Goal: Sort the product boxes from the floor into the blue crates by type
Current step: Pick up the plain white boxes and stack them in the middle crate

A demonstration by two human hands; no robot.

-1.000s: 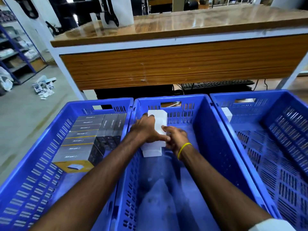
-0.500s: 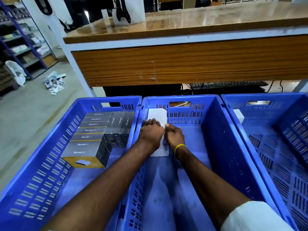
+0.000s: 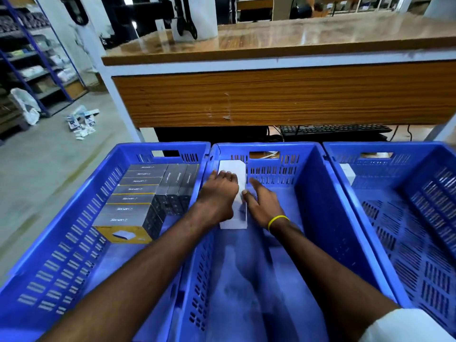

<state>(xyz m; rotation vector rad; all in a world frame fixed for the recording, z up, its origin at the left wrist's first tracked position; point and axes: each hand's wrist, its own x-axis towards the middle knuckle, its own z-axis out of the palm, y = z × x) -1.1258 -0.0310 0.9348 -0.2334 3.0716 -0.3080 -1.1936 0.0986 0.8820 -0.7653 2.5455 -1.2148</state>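
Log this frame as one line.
phase: placing | left hand: rests on white boxes | right hand: open beside them | location: middle crate, far-left corner

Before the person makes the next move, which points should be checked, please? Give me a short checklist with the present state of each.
1. White boxes sit in the middle crate, far left corner: ok.
2. Right hand open, only the thumb at the box side: ok.
3. Left hand grip released: it rests on the boxes; cannot tell.
4. Left crate holds only grey boxes: ok.
5. More to sort: small packs on the floor, type cannot tell.
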